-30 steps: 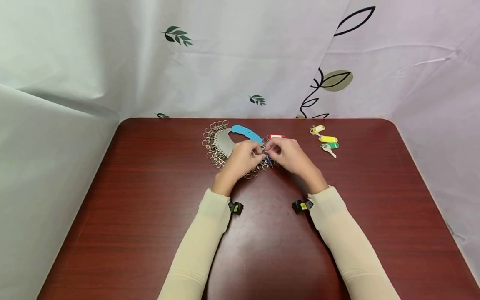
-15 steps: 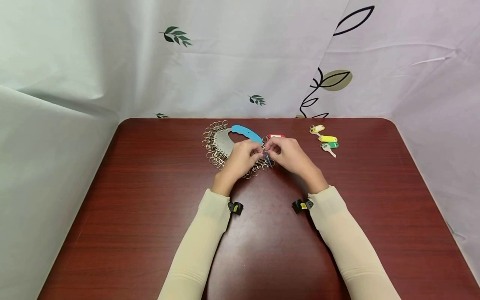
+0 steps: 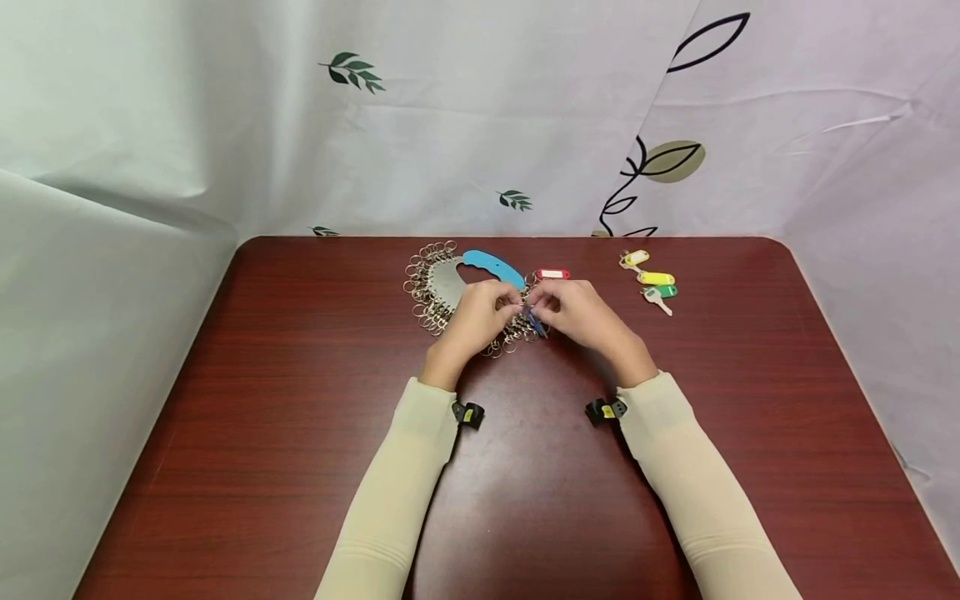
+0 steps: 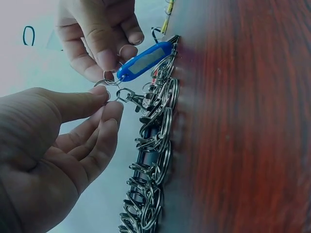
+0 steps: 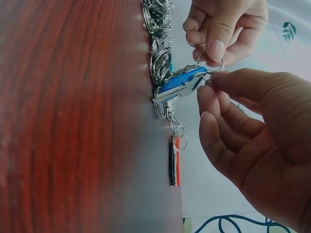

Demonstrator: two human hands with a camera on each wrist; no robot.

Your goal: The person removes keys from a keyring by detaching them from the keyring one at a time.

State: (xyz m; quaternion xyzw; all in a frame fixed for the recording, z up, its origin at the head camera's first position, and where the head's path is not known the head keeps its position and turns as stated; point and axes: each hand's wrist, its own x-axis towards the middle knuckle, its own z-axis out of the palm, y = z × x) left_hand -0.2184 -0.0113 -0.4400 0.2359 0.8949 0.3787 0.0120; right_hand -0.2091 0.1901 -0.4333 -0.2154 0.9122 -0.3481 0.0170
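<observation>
Pale cloth with leaf prints (image 3: 420, 125) hangs behind a dark red, wood-grained counter (image 3: 315, 417). Near the back edge of that counter lies a fan-shaped metal plate (image 3: 447, 286) with a blue handle (image 3: 492, 266), its curved rim crowded with clips and wire rings (image 3: 432, 317). Over its right end two hands meet. With thumb and fingers, the left hand (image 3: 480, 315) has a narrow grip on thin ringwork; the right hand (image 3: 572, 307) has a similar pinch from the other side — exactly which loop each one holds is hard to tell. From this ringwork a blue tag (image 4: 145, 61) with a pale label slants down just above the clips, a silver key (image 5: 180, 92) alongside it. Just beyond the right hand sits a red tag (image 3: 553, 274). Well apart to the right lie two yellow tags (image 3: 657, 278) and a green tag (image 3: 669, 291) — a loose-looking key (image 3: 657, 300) rests against the green one. Cream sleeves (image 3: 390, 483) cover both forearms, a black device (image 3: 471, 415) at each wrist.
</observation>
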